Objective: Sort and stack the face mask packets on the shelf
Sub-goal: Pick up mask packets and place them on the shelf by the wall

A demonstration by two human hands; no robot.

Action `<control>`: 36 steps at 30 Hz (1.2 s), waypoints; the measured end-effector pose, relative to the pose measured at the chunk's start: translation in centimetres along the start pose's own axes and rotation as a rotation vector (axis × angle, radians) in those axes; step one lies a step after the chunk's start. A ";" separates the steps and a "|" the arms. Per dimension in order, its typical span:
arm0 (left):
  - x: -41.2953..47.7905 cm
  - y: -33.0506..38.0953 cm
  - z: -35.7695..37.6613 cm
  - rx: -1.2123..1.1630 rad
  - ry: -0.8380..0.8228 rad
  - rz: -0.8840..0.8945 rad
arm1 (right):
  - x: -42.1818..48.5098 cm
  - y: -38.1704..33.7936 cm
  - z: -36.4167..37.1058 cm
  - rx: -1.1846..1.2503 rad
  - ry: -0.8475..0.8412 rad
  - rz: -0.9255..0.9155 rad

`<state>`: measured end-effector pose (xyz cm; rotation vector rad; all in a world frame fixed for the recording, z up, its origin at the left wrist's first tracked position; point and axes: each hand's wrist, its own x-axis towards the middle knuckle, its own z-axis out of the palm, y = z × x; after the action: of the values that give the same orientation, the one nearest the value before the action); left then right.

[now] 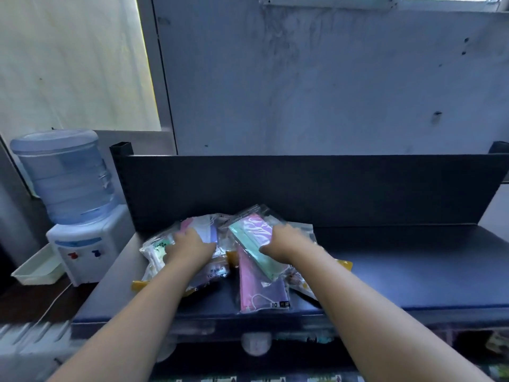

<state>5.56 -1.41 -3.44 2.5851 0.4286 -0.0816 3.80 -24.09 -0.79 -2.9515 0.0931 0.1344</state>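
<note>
On the dark shelf (399,271), near its left end, lies a messy pile of face mask packets (249,282). They overlap each other, and some sit close to the front edge. The left hand (190,248) rests flat, fingers spread, on the left heap of packets (157,252). The right hand (286,244) curls around the side of a tilted packet (253,238), thumb under and fingers over, so it looks like it is gripping it.

I think the packets could slide. Their clear plastic is shiny and slippery, and the shelf top looks smooth. A push could send the pink one at the front off the edge. A tall stack may also lean and slip, since the packets are soft, flat and crinkly, not stiff. Inside are thin masks in pink, purple and green.
</note>
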 end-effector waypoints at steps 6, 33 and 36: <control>0.6 -0.2 -0.4 -0.173 0.058 -0.127 | 1.3 -0.2 1.8 0.071 -0.028 0.052; 0.1 1.0 -3.4 -1.331 -0.245 -0.134 | 1.5 3.3 -1.4 0.976 0.264 0.192; -0.4 1.1 -3.8 -1.367 -0.245 -0.015 | 1.1 3.7 -1.9 1.041 0.288 0.183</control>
<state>5.44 -0.50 0.41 1.2073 0.2514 -0.0703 4.76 -28.14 0.29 -1.8982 0.3497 -0.2465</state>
